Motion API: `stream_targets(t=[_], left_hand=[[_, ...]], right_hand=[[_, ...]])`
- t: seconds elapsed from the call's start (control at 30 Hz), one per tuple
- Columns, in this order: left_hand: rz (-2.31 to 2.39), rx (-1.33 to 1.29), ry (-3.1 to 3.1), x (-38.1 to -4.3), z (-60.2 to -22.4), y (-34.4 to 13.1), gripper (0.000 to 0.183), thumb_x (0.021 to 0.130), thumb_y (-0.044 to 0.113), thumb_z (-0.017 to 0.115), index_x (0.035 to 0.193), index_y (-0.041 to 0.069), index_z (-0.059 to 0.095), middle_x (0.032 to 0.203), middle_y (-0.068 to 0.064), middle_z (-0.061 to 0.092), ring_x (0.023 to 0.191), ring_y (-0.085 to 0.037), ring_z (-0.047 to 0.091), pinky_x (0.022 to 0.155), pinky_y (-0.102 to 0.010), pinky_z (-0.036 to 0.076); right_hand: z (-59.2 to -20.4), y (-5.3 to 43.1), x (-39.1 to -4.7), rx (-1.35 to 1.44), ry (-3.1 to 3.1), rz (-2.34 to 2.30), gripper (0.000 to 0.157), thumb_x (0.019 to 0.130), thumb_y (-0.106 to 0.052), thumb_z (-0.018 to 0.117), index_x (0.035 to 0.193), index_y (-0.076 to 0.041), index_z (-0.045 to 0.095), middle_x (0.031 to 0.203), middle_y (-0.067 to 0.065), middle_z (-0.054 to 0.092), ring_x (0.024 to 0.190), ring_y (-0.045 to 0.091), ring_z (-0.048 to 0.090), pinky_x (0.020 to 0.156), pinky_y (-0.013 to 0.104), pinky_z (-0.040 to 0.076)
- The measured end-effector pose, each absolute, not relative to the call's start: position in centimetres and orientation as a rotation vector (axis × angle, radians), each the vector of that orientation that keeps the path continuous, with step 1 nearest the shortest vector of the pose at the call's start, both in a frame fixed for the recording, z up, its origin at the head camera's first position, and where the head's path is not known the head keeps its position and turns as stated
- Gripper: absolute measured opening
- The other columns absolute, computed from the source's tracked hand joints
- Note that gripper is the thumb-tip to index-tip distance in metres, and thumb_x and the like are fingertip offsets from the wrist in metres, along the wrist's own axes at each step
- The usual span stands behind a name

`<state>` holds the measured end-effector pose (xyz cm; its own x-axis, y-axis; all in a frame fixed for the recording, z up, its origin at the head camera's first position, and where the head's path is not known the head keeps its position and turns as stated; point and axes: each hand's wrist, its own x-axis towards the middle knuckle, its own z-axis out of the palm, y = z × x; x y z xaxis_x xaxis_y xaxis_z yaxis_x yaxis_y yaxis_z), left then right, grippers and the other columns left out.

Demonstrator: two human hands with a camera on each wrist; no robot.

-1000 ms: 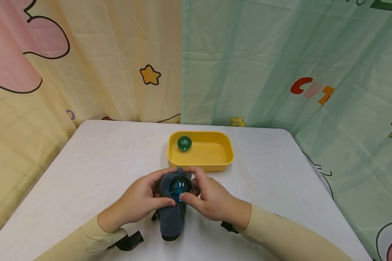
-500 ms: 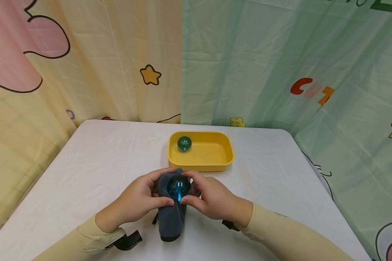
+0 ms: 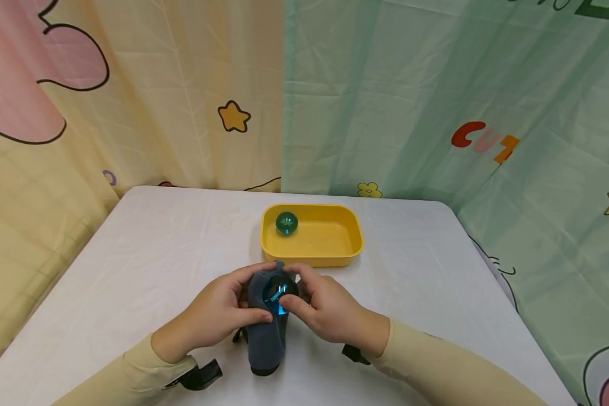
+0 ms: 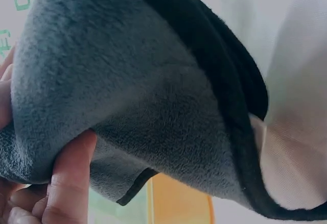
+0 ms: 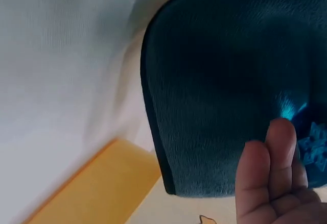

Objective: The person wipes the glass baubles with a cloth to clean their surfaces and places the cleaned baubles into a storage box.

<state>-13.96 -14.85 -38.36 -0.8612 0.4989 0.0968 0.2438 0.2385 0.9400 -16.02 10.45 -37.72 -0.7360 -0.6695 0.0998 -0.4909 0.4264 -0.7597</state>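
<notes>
In the head view a clear blue ball (image 3: 279, 291) sits cradled in a grey fleece cloth (image 3: 265, 344) with dark edging. My left hand (image 3: 218, 307) grips the cloth on its left side, thumb across the front and index finger along the top. From the right, my right hand (image 3: 330, 304) holds the ball, its thumb on the front and its index finger near the top. Blue shapes show inside the ball (image 5: 314, 155) in the right wrist view. The left wrist view has the cloth (image 4: 102, 55) hanging in folds from my fingers (image 4: 71, 178), with the ball hidden.
Just beyond my hands a yellow tray (image 3: 314, 263) stands on the white-covered table (image 3: 182, 237). A green clear ball (image 3: 286, 223) lies in its left end. Printed curtains (image 3: 345, 101) hang behind the table and along both sides.
The blue ball has turned a little in the cloth, its highlights shifting. My right thumb has slid slightly upward over it. Ball, cloth and hands shift only slightly, and the tray stays put.
</notes>
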Motion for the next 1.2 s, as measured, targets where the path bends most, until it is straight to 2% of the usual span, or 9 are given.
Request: stream_targets(t=[0.13, 0.2, 0.33, 0.47, 0.73, 0.93, 1.03, 1.13, 1.2], left_hand=[[1.671, 0.696, 2.306, -14.19, -38.51, -15.04, 0.077, 0.09, 0.019, 0.086, 0.156, 0.006, 0.047, 0.128, -0.017, 0.071, 0.101, -0.01, 0.073, 0.082, -0.028, 0.065], [1.669, 0.679, 2.314, -14.28, -38.51, -15.13, 0.078, 0.09, 0.019, 0.086, 0.156, 0.008, 0.047, 0.129, -0.017, 0.071, 0.102, -0.011, 0.073, 0.083, -0.028, 0.065], [1.689, 0.677, 2.292, -14.27, -38.47, -15.31, 0.077, 0.09, 0.02, 0.085, 0.156, 0.007, 0.047, 0.128, -0.019, 0.07, 0.101, -0.013, 0.074, 0.082, -0.029, 0.065], [1.709, 0.679, 2.263, -14.27, -38.4, -15.29, 0.078, 0.09, 0.019, 0.086, 0.156, 0.008, 0.047, 0.129, -0.019, 0.07, 0.101, -0.014, 0.074, 0.082, -0.03, 0.065], [1.746, 0.72, 2.233, -14.19, -38.29, -15.28, 0.075, 0.092, 0.016, 0.084, 0.155, 0.002, 0.046, 0.127, -0.022, 0.069, 0.1, -0.013, 0.074, 0.082, -0.03, 0.065], [1.71, 0.708, 2.257, -13.99, -38.23, -15.22, 0.075, 0.092, 0.017, 0.084, 0.155, 0.003, 0.047, 0.125, -0.02, 0.071, 0.094, -0.013, 0.073, 0.078, -0.029, 0.065], [1.689, 0.691, 2.292, -14.02, -38.17, -15.11, 0.076, 0.091, 0.018, 0.085, 0.156, 0.007, 0.047, 0.126, -0.019, 0.071, 0.095, -0.013, 0.073, 0.079, -0.029, 0.065], [1.682, 0.69, 2.32, -14.16, -38.14, -15.11, 0.077, 0.09, 0.019, 0.086, 0.156, 0.009, 0.048, 0.128, -0.018, 0.07, 0.098, -0.013, 0.073, 0.081, -0.029, 0.065], [1.684, 0.694, 2.33, -14.29, -38.15, -15.19, 0.077, 0.09, 0.018, 0.086, 0.156, 0.01, 0.048, 0.128, -0.017, 0.07, 0.099, -0.013, 0.074, 0.082, -0.029, 0.065]], right_hand=[[-37.45, 10.71, -15.9, -1.137, 2.48, -1.112, 0.07, 0.103, -0.029, 0.071, 0.155, -0.011, 0.028, 0.097, -0.001, 0.071, 0.081, 0.002, 0.063, 0.075, 0.021, 0.058], [-37.33, 10.81, -15.96, -1.197, 2.487, -1.054, 0.075, 0.101, -0.026, 0.074, 0.156, -0.013, 0.025, 0.109, 0.001, 0.072, 0.091, 0.004, 0.066, 0.082, 0.021, 0.059], [-37.2, 10.81, -16.14, -1.267, 2.528, -0.946, 0.074, 0.1, -0.021, 0.076, 0.156, -0.011, 0.028, 0.121, 0.005, 0.07, 0.094, 0.007, 0.067, 0.08, 0.019, 0.058], [-37.04, 10.81, -16.25, -1.276, 2.557, -0.942, 0.07, 0.099, -0.019, 0.076, 0.154, -0.009, 0.034, 0.116, 0.005, 0.073, 0.091, 0.006, 0.067, 0.076, 0.018, 0.058], [-37.1, 10.73, -16.4, -1.172, 2.489, -1.064, 0.058, 0.101, -0.027, 0.073, 0.146, -0.005, 0.043, 0.078, -0.007, 0.065, 0.066, -0.003, 0.053, 0.062, 0.018, 0.052], [-37.35, 10.37, -16.29, -1.0, 2.4, -1.201, 0.027, 0.109, -0.026, 0.059, 0.127, -0.005, 0.061, 0.085, 0.004, 0.072, 0.069, 0.001, 0.056, 0.065, 0.02, 0.054], [-37.4, 10.22, -16.1, -0.98, 2.42, -1.235, 0.033, 0.109, -0.027, 0.059, 0.134, -0.005, 0.059, 0.086, 0.005, 0.072, 0.07, 0.002, 0.055, 0.064, 0.02, 0.053], [-37.43, 10.22, -15.91, -1.022, 2.459, -1.235, 0.051, 0.107, -0.029, 0.064, 0.148, -0.006, 0.045, 0.083, 0.001, 0.067, 0.069, 0.002, 0.053, 0.062, 0.021, 0.051], [-37.46, 10.32, -15.82, -1.087, 2.467, -1.221, 0.062, 0.105, -0.027, 0.068, 0.154, -0.008, 0.034, 0.088, -0.002, 0.067, 0.074, 0.001, 0.057, 0.068, 0.02, 0.055]])
